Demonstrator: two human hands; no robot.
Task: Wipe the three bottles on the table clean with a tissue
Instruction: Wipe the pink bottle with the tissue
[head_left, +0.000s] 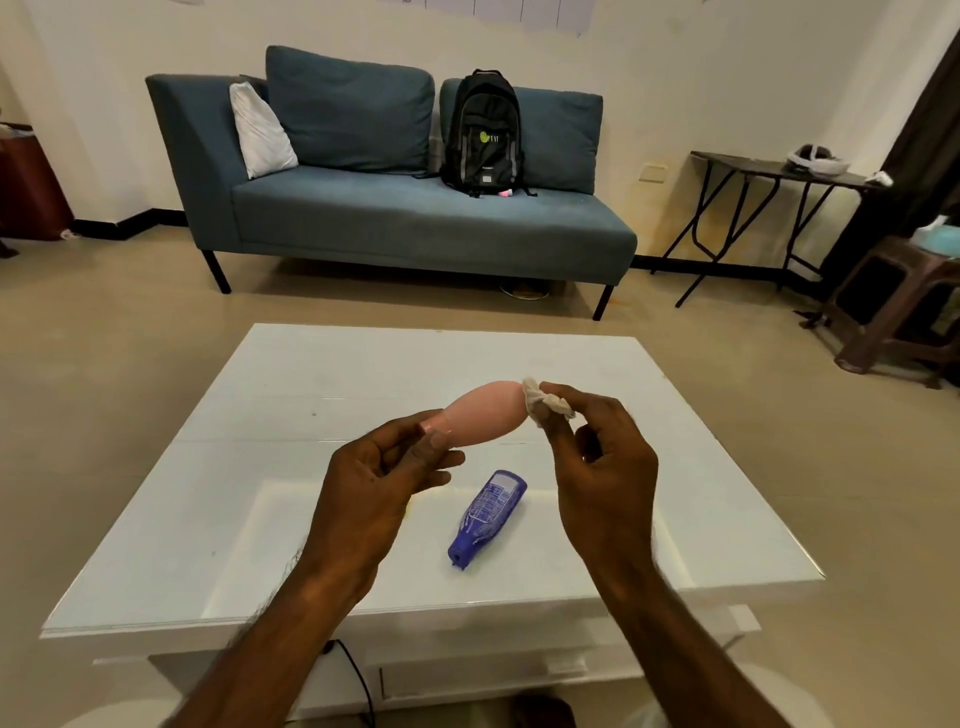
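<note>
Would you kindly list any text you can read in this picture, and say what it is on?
Blue bottle: white print on the label, too small to read.
Backpack: green logo with pale letters, too blurred to read; a small white tag lower down, unreadable.
Pink bottle: no text shows.
Nothing else carries readable text.

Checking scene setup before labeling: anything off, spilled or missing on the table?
Only two bottles show, though the task names three: a pink bottle held in the left hand and a blue bottle lying on its side on the table. The right hand holds the tissue. Nothing spilled.
</note>
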